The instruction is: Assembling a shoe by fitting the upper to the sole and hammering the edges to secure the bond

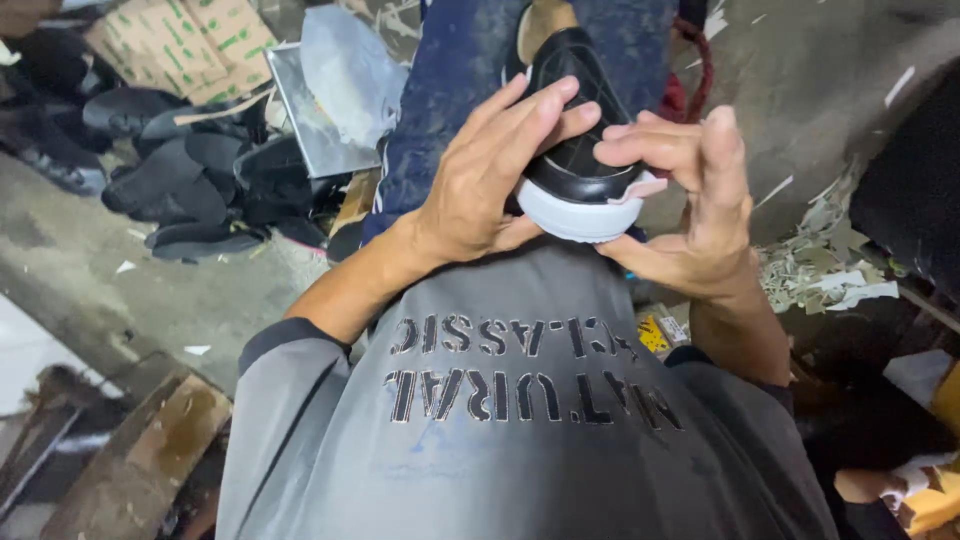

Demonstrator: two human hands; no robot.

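So the thing in hand is a black leather shoe with a thick white rubber sole [575,170], held heel-end toward the camera, propped up over the person's lap against the dark blue denim-clad legs [450,90], which looks like it gives the shoe something to brace on. The left hand [490,175] wraps over the left side of the heel, fingers laid flat across the black upper and thumb tucked under the white sole, so its grip is clamped on the shoe. The right hand [700,200] comes in from the other side with fingers curled onto the heel rim, where a pale pinkish lining edge [648,188] shows, palm cupping the sole from below; that grip is also closed on the shoe. Two hands pressing from opposite sides like that reads to me as squeezing upper and sole together, but that's my guess. Below is the grey long-sleeved shirt with stencilled lettering [520,420]. Further out, a heap of flat black sole-shaped cutouts [190,175] lies on the concrete floor [120,270] to the left, beside a printed cardboard box [185,40] and a shiny grey sheet [320,110]. On the right there's a litter of pale paper scraps [820,270].
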